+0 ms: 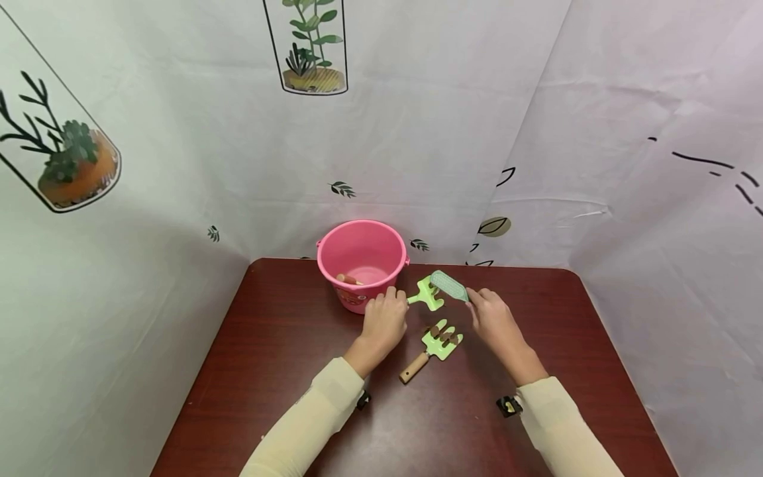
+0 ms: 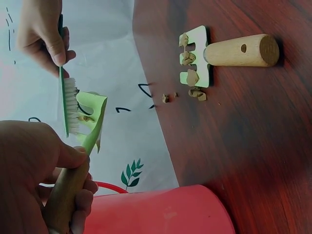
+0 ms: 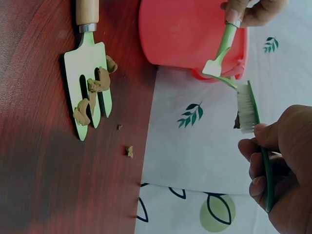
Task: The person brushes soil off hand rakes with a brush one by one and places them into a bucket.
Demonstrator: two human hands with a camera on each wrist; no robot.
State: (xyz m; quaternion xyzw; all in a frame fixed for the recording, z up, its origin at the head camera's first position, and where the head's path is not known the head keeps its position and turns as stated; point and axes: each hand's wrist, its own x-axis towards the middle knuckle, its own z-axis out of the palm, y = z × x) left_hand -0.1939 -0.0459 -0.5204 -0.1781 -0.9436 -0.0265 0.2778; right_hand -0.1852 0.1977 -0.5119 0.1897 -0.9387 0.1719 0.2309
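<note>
In the head view, clockwise around the lying fork (image 1: 440, 348), the pink bucket (image 1: 369, 252) blocks eleven o'clock; the brush (image 1: 450, 286) and held rake (image 1: 424, 295) bar twelve. At six, between the sleeves (image 1: 304, 419), a hand could cross the counter (image 1: 438, 427).

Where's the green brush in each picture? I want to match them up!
Head: the green brush is a bit right of and below the middle, in the right hand.
Left wrist: the green brush is at upper left, bristles facing right.
Right wrist: the green brush is on the right side, bristles facing left.
Shared landmark: the pink bucket, seen in all three.
</note>
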